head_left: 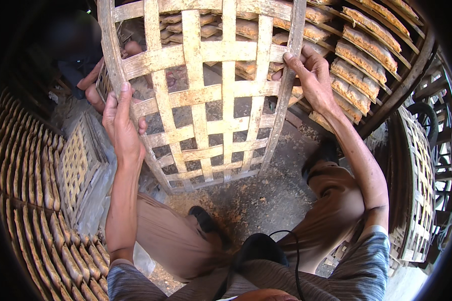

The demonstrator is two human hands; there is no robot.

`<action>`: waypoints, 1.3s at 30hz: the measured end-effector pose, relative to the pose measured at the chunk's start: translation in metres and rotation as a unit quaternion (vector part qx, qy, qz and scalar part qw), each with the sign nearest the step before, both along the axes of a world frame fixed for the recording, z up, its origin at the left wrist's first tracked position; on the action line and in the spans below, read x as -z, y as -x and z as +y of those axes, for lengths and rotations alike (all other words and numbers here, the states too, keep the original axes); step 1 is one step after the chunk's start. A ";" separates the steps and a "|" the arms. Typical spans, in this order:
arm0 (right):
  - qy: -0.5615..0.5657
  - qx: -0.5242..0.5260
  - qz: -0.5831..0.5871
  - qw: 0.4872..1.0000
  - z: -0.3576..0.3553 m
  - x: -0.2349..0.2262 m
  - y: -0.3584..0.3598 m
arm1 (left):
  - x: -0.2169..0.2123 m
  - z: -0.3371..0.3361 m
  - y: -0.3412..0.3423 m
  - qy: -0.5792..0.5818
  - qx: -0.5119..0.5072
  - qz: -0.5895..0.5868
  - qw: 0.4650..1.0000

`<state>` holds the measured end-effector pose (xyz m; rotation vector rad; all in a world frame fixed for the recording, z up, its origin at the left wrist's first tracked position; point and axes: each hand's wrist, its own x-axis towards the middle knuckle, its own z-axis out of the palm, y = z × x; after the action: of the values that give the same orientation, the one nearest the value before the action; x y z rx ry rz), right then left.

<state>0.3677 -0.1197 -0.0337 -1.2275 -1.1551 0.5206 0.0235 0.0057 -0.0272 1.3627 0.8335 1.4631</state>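
In front of me stands a woven bamboo lattice tray (211, 94), an open grid of flat pale strips inside a wooden frame. I hold it nearly upright by its two long sides, and the floor shows through its gaps. My left hand (123, 123) is closed on the left rail, with the thumb pressed along the near face. My right hand (316, 80) grips the right rail higher up, its thumb in front and its fingers partly hidden behind the wood. Nothing lies on the part of the lattice I can see.
Sloping racks carry rows of orange-brown slabs (359, 75) at the upper right. More loaded racks (27, 160) curve along the left. Stacked lattice trays stand at my left (75, 170) and right (419, 190). Beyond the tray, at the upper left, another person's arm (91, 75) shows. Crumbs dot the floor (256, 210).
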 end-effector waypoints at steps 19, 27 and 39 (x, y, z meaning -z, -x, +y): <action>0.026 0.181 -0.165 0.969 0.000 -0.015 -0.011 | -0.005 -0.002 -0.006 -0.004 0.002 0.012 1.000; 0.115 -0.131 -0.009 0.985 -0.001 -0.001 -0.005 | 0.001 0.019 0.004 0.081 0.006 0.003 0.997; 0.249 -0.129 -0.068 0.957 -0.002 0.012 -0.011 | 0.015 0.048 0.024 0.130 0.051 -0.057 0.989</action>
<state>0.3783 -0.1215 -0.0461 -1.5686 -1.3583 0.9796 -0.0010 0.0533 -0.0426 1.1000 0.8356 1.2905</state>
